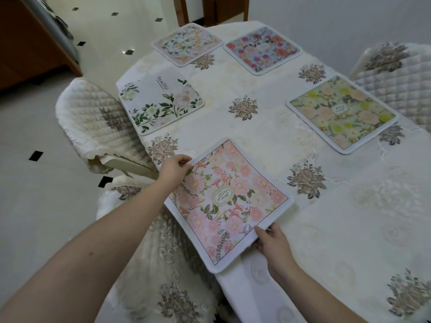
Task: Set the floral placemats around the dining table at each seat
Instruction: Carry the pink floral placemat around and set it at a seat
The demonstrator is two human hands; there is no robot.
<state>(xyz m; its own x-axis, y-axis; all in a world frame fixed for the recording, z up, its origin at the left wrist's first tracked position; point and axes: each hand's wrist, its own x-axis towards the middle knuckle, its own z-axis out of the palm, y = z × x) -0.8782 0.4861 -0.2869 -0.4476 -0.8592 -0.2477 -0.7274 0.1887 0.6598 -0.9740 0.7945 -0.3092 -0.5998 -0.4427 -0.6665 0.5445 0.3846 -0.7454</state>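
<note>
A pink floral placemat [229, 201] lies at the table's near left edge, part of it hanging over the side. My left hand [173, 169] pinches its far left corner, and my right hand [274, 244] pinches its near right edge. Further round the dining table [268, 134] lie a white placemat with green leaves [161, 104] on the left, a pale floral one [187, 44] at the far left, a red-rose one [262, 50] at the far end, and a yellow-and-pink one [341, 115] on the right.
The table wears a cream embroidered cloth. Quilted-cover chairs stand at the left [98, 122], near left [130, 201] and right [396, 71]. A wooden chair [210, 8] stands at the far end. White tiled floor [35, 206] lies to the left.
</note>
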